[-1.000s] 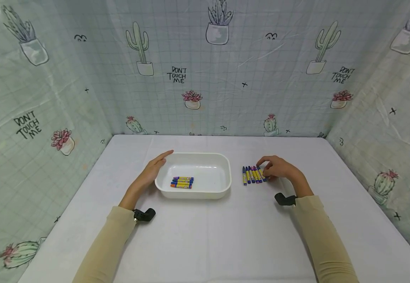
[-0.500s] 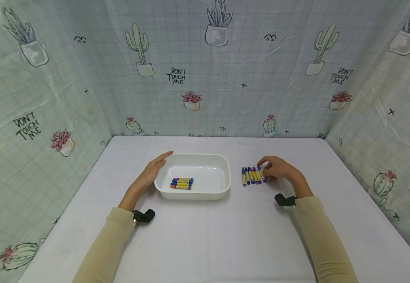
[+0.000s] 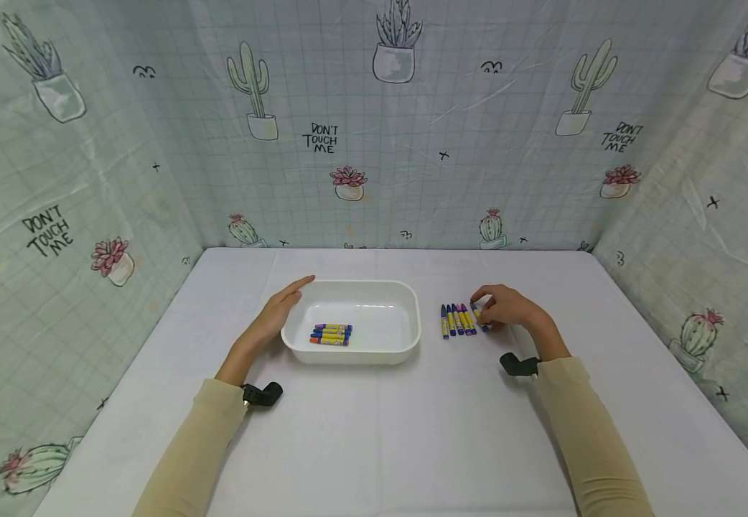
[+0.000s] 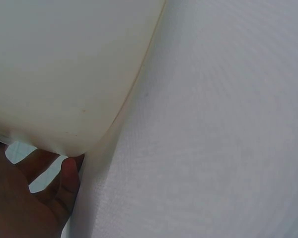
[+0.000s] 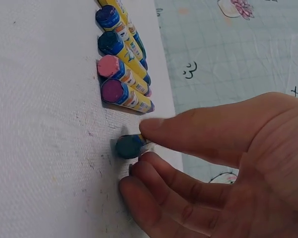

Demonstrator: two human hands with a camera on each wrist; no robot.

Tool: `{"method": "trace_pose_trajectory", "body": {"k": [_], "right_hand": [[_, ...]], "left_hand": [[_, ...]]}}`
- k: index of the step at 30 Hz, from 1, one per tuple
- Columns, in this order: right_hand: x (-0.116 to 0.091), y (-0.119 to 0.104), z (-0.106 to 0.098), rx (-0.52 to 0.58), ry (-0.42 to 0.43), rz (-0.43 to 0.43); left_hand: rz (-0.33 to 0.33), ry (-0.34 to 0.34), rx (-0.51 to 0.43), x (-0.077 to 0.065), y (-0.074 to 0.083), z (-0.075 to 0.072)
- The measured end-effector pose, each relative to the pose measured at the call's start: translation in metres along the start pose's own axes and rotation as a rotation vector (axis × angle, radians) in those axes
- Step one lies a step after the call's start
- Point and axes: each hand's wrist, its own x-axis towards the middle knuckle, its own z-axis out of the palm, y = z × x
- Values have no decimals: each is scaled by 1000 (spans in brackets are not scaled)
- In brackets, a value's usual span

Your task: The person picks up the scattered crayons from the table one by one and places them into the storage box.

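Observation:
My left hand [image 3: 276, 314] is at the left end of a white plastic tray [image 3: 374, 357], with its thumb at the rim and its fingers along the outer wall. In the left wrist view, bent fingers [image 4: 69, 173] touch the corner of the tray [image 4: 64, 74]. Thumb and fingers of my right hand [image 3: 506, 305] pinch a crayon [image 5: 128, 147] with a dark green end and a yellow-blue wrapper. It slants just right of a row of crayons [image 3: 460, 319] on the table. Several more crayons [image 3: 331, 334] lie side by side in the tray's left half.
A white cloth covers the table [image 3: 374, 431]. Behind and at both sides hangs a curtain [image 3: 413, 194] printed with cacti. Black wrist cameras [image 3: 263, 393] sit at both sleeve cuffs.
The pinched crayon has shifted slightly right, opening a gap between it and the row. My right hand has moved only a little, and the left hand stays at the tray.

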Motion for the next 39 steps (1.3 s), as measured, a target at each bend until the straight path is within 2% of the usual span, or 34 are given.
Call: {"method": "trace_pose_trajectory", "body": {"k": [11, 14, 18, 20, 39], "right_hand": [[-1, -7, -1, -37, 6, 38], [0, -6, 0, -34, 3, 33], [2, -4, 1, -28, 0, 29], [3, -4, 1, -26, 1, 26], [-2, -5, -1, 23, 7, 10]], "left_hand": [[-1, -10, -26, -1, 1, -1], [-16, -20, -36, -5, 10, -1], [-17, -12, -25, -4, 9, -1], [-8, 1, -22, -2, 0, -1], [-7, -5, -24, 1, -2, -1]]}}
